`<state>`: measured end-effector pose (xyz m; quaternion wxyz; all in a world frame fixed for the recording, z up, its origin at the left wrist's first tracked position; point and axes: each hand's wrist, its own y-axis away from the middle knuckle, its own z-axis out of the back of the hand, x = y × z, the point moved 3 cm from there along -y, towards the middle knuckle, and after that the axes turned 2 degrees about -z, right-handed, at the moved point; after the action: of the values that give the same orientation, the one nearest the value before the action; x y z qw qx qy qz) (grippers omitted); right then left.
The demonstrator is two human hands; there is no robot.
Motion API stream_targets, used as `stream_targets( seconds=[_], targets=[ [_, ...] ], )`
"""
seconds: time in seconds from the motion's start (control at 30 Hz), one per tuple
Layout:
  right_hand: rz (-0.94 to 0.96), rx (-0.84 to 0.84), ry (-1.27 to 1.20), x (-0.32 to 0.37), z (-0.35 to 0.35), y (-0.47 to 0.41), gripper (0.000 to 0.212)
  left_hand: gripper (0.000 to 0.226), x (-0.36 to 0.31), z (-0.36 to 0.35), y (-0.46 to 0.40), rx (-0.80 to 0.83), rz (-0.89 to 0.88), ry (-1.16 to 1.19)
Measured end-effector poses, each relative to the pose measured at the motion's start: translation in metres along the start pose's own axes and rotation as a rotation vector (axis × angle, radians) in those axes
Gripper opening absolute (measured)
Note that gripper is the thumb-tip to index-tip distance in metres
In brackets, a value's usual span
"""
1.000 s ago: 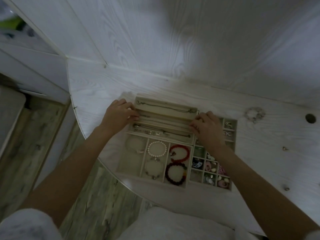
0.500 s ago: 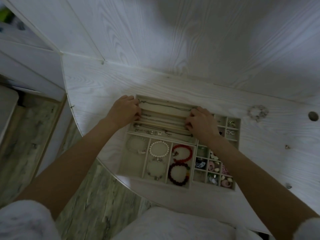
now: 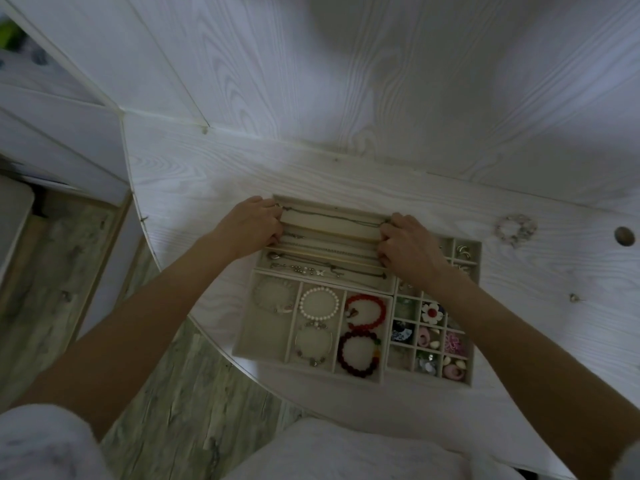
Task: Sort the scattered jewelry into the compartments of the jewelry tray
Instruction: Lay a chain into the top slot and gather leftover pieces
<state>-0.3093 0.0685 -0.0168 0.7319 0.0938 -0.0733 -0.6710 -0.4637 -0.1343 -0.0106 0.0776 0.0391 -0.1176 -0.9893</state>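
Note:
The beige jewelry tray (image 3: 239,341) lies on the white table near its front edge. Long rear slots hold necklaces, middle compartments hold bracelets, and a small grid on the right holds earrings and charms. My left hand (image 3: 252,223) is at the left end of the rear slots with its fingers curled. At the right end is my right hand (image 3: 408,247), also curled. A thin necklace chain (image 3: 332,216) stretches along the rearmost slot between the fingertips of both hands, which appear to pinch its ends. A pale beaded bracelet (image 3: 516,229) lies loose on the table to the right.
A small loose piece (image 3: 574,298) lies on the table right of the tray. A round hole (image 3: 624,236) is in the tabletop at the far right. The wall rises just behind the tray. The table's curved edge drops to the floor at left.
Both hands have shifted a little toward the rear slot. My right hand has moved left off the small grid to the end of the long slots.

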Motion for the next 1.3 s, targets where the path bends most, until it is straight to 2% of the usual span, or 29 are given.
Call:
stream_targets(
  seconds=[0.2,0.3,0.4,0.5,0.63,0.7,0.83,0.97,1.07,1.17,1.3],
  targets=[
    [-0.056,-0.021,0.036,-0.003,0.001,0.003,0.014,0.025,0.0,0.001,-0.001,0.014,0.017,-0.037],
    [-0.093,-0.055,0.013,-0.002,0.004,0.006,0.015,0.015,0.002,-0.001,0.001,-0.023,0.094,-0.056],
    [-0.189,-0.134,-0.051,-0.003,0.016,0.015,0.014,0.007,-0.002,0.009,0.008,-0.219,0.163,-0.07],
    [-0.248,-0.311,-0.168,-0.008,0.038,0.041,0.009,0.026,-0.023,0.025,0.012,-0.465,0.255,-0.004],
    [-0.36,-0.363,-0.24,-0.017,0.045,0.112,0.004,0.022,-0.104,0.051,-0.01,-0.702,0.283,0.345],
    [-0.44,-0.352,-0.245,-0.022,0.035,0.152,0.004,0.022,-0.151,0.056,-0.032,-0.733,0.246,0.485],
    [-0.685,-0.265,-0.302,-0.048,0.0,0.249,0.005,0.024,-0.247,0.051,-0.095,-0.592,0.16,0.697],
    [-0.862,-0.22,-0.437,-0.084,-0.04,0.317,0.013,0.025,-0.298,0.045,-0.154,-0.374,0.09,0.686],
    [-0.857,-0.21,-0.491,-0.119,-0.065,0.322,0.022,0.034,-0.294,0.044,-0.201,-0.292,0.122,0.532],
    [-0.775,-0.183,-0.47,-0.158,-0.078,0.307,0.033,0.043,-0.28,0.046,-0.247,-0.235,0.234,0.363],
    [-0.688,-0.144,-0.481,-0.196,-0.082,0.28,0.04,0.041,-0.272,0.038,-0.281,-0.126,0.358,0.223]
  ],
)
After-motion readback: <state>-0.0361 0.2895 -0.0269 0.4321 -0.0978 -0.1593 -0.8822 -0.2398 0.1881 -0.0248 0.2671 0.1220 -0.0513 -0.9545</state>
